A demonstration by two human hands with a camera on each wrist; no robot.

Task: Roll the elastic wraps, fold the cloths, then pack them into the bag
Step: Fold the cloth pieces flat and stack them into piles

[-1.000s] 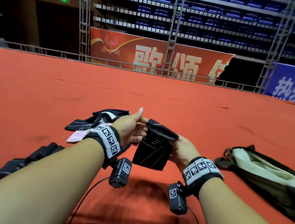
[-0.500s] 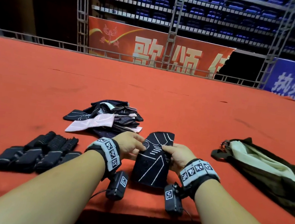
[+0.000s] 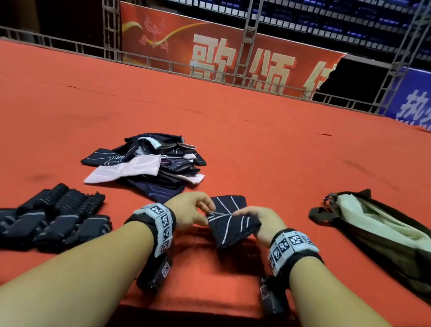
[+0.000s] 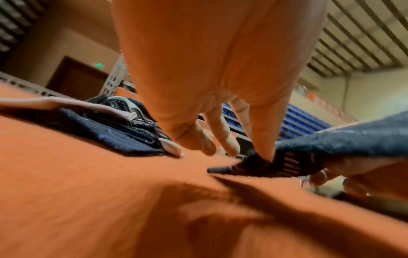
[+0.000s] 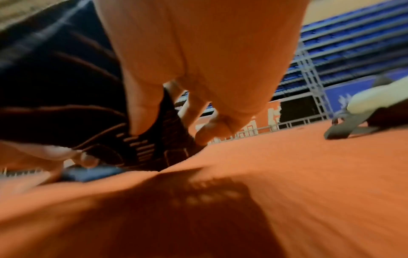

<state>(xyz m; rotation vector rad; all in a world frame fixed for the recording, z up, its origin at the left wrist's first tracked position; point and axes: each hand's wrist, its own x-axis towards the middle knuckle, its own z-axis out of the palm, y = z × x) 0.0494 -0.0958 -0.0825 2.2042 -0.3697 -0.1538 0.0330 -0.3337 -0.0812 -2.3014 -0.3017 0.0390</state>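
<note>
A dark navy cloth [image 3: 231, 223] with white lines is held between both hands just above the red surface, near the front edge. My left hand [image 3: 193, 209] pinches its left edge, seen as cloth [image 4: 276, 164] under the fingertips [image 4: 262, 153]. My right hand [image 3: 259, 220] grips its right edge, thumb over the cloth [image 5: 141, 144]. A heap of unfolded dark and pink cloths [image 3: 149, 166] lies behind the hands. Several rolled black elastic wraps [image 3: 41, 218] sit in rows at the left. The dark bag [image 3: 393, 245] with a pale lining lies open at the right.
The red carpeted surface [image 3: 264, 147] stretches far back to a metal railing [image 3: 166, 66]. Its front edge runs just below my wrists. Banners and blue seating stand beyond the railing.
The cloth, held up in the air a second ago, was laid flat on the surface, and its near part is now lifted and folded over between both hands.
</note>
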